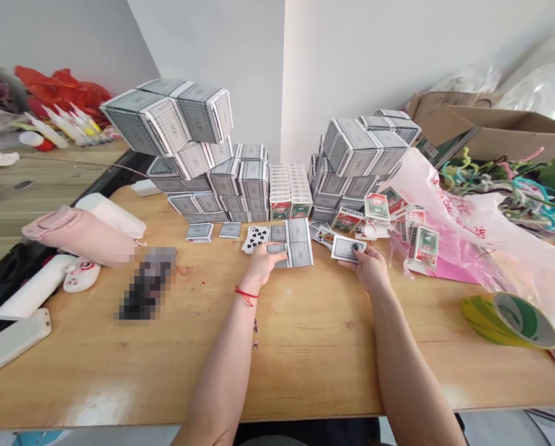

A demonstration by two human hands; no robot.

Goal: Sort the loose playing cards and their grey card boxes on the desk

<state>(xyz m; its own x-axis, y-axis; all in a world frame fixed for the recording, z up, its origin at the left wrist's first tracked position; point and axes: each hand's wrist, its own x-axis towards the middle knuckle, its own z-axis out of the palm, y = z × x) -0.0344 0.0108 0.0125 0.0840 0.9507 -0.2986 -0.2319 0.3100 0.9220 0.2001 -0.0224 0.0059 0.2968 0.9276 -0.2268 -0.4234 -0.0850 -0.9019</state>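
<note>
My left hand (262, 260), with a red string at the wrist, has its fingers on a flat piece made of joined playing cards (300, 243), patterned backs showing. Beside it a ten-or-so spade card (257, 238) lies face up. In my right hand (368, 265) a playing card (347, 249) is pinched between thumb and fingers, back side up. Some face-up cards (323, 235) lie just behind that card. Block-like stacks built of cards rise at the left (198, 161) and right (352, 155), with two rows of card packs (290, 189) between them.
Loose card boxes (423, 246) and a pink plastic bag (467, 217) lie at the right, near a yellow tape roll (482, 319). A pink bottle (85, 235), a blurred dark object (147, 285) and a white box (15, 344) are at the left.
</note>
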